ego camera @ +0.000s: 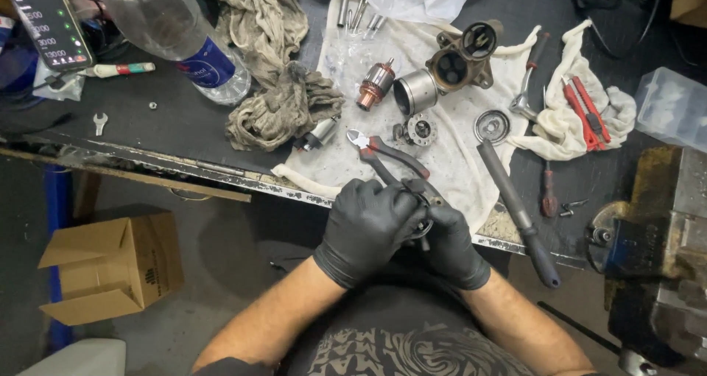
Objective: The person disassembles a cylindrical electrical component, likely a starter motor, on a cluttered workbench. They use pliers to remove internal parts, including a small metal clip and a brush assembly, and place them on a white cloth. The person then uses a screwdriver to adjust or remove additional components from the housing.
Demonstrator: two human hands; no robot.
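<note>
Both my hands wear black gloves and meet at the near edge of the workbench. My left hand [366, 227] is closed around a small round metal part [425, 227], mostly hidden by the fingers. My right hand [451, 242] grips the same part from the right side. Red-handled cutting pliers [383, 155] lie on the white cloth [456, 162] just above my hands. Farther back on the cloth sit a copper-wound armature [375, 85], a steel cylinder housing [414, 92] and a rusty cast motor housing [462, 58].
A long dark ratchet handle [518, 212] lies to the right of my hands. A bench vise [655, 251] stands at the right edge. Dirty rags [276, 89], a plastic bottle [177, 37], a phone [51, 22] and a red utility knife [587, 112] lie on the bench. A cardboard box [114, 265] rests on the floor.
</note>
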